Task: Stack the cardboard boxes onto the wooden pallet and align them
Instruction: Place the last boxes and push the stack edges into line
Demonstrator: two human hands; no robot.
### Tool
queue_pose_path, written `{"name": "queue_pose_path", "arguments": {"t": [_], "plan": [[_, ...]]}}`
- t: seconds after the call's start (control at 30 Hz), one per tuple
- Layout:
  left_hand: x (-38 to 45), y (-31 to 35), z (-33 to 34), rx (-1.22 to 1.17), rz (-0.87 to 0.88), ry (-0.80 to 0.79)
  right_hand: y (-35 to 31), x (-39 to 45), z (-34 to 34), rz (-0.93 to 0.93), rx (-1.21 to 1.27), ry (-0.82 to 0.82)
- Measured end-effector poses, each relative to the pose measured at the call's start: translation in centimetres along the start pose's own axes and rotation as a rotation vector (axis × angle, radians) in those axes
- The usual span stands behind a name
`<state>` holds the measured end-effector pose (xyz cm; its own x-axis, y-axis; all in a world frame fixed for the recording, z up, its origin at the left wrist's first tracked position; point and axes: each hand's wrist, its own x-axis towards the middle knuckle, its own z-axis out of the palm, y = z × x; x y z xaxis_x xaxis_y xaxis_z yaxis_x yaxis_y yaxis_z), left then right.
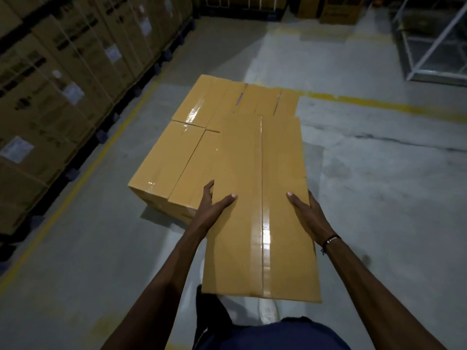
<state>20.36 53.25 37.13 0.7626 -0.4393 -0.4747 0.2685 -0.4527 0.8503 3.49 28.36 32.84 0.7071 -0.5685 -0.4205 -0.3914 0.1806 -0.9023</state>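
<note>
Carrying step: my left hand (214, 205) and right hand (307, 210) clasp long taped tan cardboard box (260, 210); next, lower beside stacked tan boxes (177, 152) ahead, square edges.

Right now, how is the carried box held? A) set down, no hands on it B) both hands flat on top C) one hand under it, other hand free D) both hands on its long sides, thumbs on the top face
D: the left hand and right hand clasp opposite long sides of the carried box, thumbs lying on its taped top, with the stacked boxes just ahead.
</note>
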Motion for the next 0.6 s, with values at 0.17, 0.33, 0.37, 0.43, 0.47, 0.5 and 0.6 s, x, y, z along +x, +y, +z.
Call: {"name": "queue_pose_path", "arguments": {"t": [0.17,0.33,0.37,0.43,0.47,0.5,0.6], "plan": [[6.8,1.0,-2.9,0.019,0.017,-0.149,-0.1,2.5,3.7,0.036,0.023,0.119],[12.9,1.6,-4.8,0.028,0.026,-0.274,-0.8,4.6,7.0,0.059,0.036,0.219],[13.9,1.6,-5.2,0.037,0.02,-0.298,-0.8,5.1,7.4,0.064,0.027,0.24],[15.9,1.6,-5.7,0.046,-0.009,-0.333,-0.6,6.3,8.3,0.086,0.014,0.282],[16.9,1.3,-5.9,0.055,-0.027,-0.343,-0.3,6.9,8.7,0.1,0.006,0.299],[17.8,1.0,-6.0,0.063,-0.039,-0.351,0.1,7.5,9.1,0.109,-0.002,0.308],[20.3,0.4,-6.1,0.073,-0.057,-0.367,1.2,9.4,10.0,0.141,-0.005,0.315]]}}
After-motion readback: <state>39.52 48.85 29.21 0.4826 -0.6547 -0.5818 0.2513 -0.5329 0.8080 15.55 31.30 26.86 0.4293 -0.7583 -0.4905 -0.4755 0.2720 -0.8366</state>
